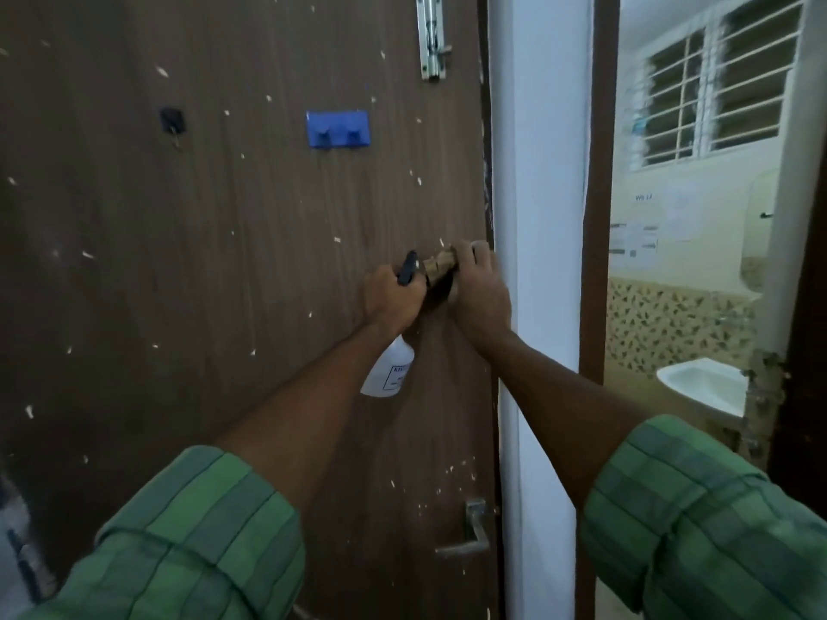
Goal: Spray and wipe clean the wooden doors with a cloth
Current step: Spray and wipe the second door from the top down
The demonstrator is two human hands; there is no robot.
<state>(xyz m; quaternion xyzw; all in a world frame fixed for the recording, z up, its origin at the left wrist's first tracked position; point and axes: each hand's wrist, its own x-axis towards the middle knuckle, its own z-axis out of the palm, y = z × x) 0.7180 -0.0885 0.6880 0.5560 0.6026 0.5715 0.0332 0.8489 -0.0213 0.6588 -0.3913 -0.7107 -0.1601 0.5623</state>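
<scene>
Green checked sleeves (201,530) fill the bottom of the view, both forearms reaching up to the brown wooden door (223,261), which is flecked all over with pale paint spots. Left hand (391,302) has its grip curled round the neck of a spray bottle (387,369), the black nozzle poking up above the fist and the clear body hanging below. Right hand (481,293) clutches a bunched tan cloth (441,268) close against the door's right edge, just beside the white frame (537,306) — cloth and nozzle nearly touch.

This looks like the spray-then-wipe step at mid-height near the latch side. Next move likely calls for a squeeze of the trigger onto the wood or the cloth, then firm rubbing strokes — much of the panel, including around the blue hook plate (338,129) and the lever handle (470,530), seems yet to be done.
</scene>
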